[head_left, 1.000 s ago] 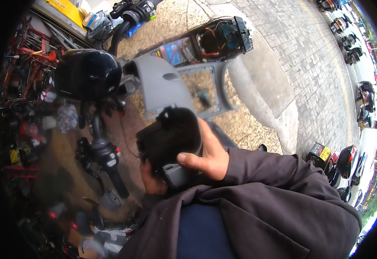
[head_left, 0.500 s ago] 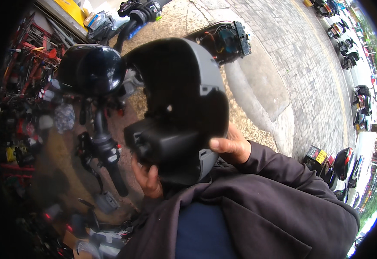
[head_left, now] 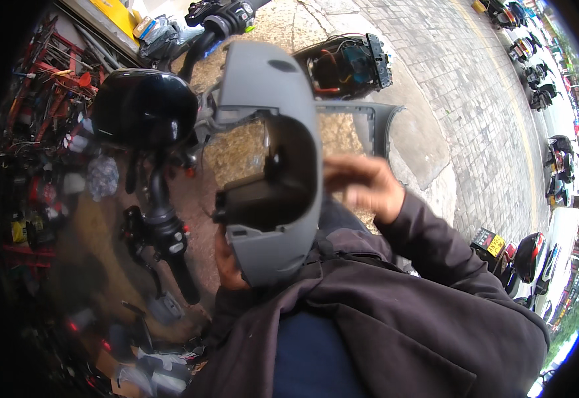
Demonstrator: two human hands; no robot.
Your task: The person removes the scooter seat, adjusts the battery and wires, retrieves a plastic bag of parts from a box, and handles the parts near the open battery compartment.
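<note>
A curved grey plastic panel (head_left: 273,251) with a black inner side and a large cut-out is held upright in front of me. My left hand (head_left: 228,262) grips its lower left edge, partly hidden behind it. My right hand (head_left: 365,186) is blurred beside the panel's right edge, fingers apart and slightly bent, holding nothing visible. A grey frame piece (head_left: 381,126) lies beyond it on the right. To the left are a glossy black mirror or housing (head_left: 137,106) and a black handlebar with switchgear (head_left: 166,232).
An opened scooter body with exposed wiring (head_left: 342,66) lies at the top. A second handlebar (head_left: 219,23) is beside it. Cluttered tools and red racks (head_left: 50,93) line the left. Paving (head_left: 475,132) and parked scooters (head_left: 558,166) are on the right.
The panel has turned from its black inner side to show more grey outer surface and the cut-out. My right hand has let go of it and shifted up and rightward.
</note>
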